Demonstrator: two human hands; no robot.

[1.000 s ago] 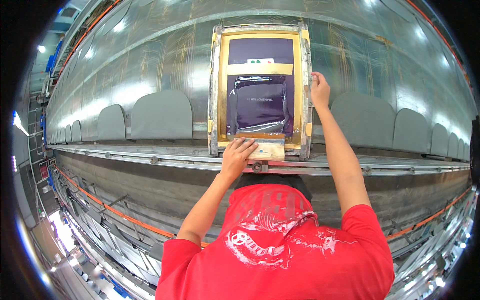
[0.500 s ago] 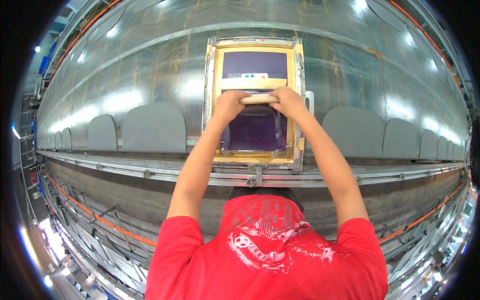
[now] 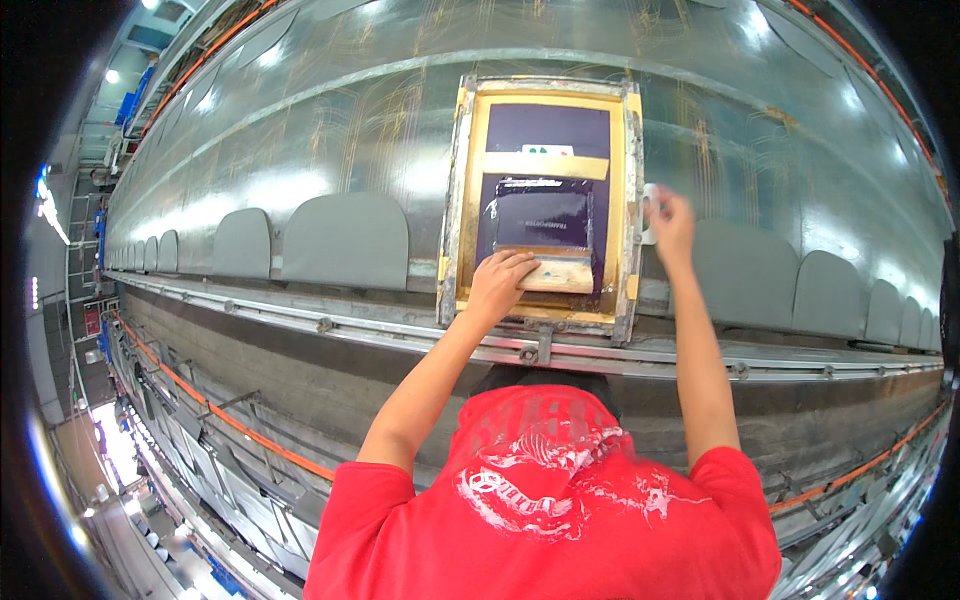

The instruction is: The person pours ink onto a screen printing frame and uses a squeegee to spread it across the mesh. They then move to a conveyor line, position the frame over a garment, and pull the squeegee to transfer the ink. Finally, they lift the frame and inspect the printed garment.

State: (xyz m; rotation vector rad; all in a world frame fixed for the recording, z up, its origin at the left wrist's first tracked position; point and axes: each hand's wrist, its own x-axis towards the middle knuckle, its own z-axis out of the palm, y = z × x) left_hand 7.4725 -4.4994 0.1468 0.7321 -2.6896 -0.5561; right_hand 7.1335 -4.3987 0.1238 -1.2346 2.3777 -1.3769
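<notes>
Grey metal table [image 3: 350, 130] supports yellow-taped rectangular frame [image 3: 634, 150]; left hand [image 3: 501, 281] clamps pale wooden squeegee [image 3: 562, 277]: keep it level; right hand [image 3: 674, 222] blurred, grip unclear.

Item 1: dark purple, glossy flat screen panel [image 3: 545, 205] in a worn, rectangular, yellow-lined frame [image 3: 635, 130]; one line of small, pale capital letters across its lower field.

Item 2: small white rectangular label [image 3: 547, 151] by a pale yellow tape strip [image 3: 546, 166], upper part of panel; green and red marks, too small to make out.

Item 3: red short-sleeved cloth shirt [image 3: 560, 565]; large, faded grey block characters high up, partly unclear; below, round white emblem beside white lettering on a curved band, broken by creases.
</notes>
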